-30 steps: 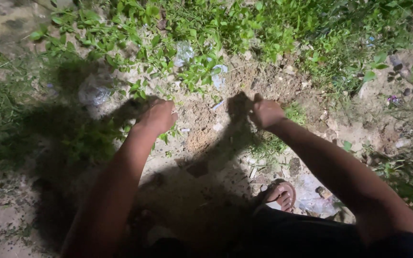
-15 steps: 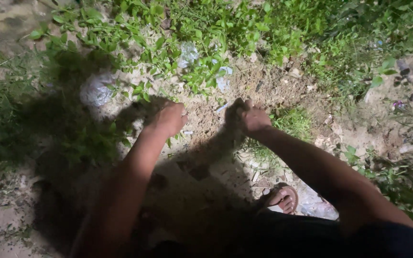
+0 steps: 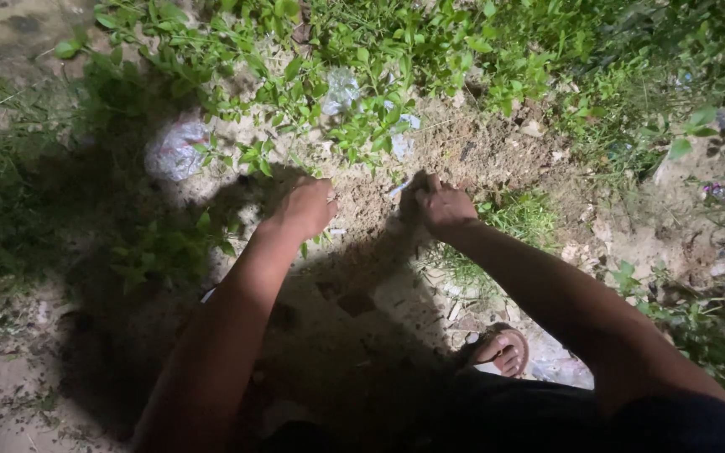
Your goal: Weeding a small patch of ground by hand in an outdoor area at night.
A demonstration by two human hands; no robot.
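We note L hand curled on soil by weeds, R hand fisted near plastic scrap; grip contents unclear.

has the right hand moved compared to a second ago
Yes. The right hand has shifted left, toward the left hand. Measured against the clear plastic scrap in the weeds, which drifted right with the camera, it has closed in over the bare dirt.

Crumbly, matt soil; crinkled glossy plastic scrap.
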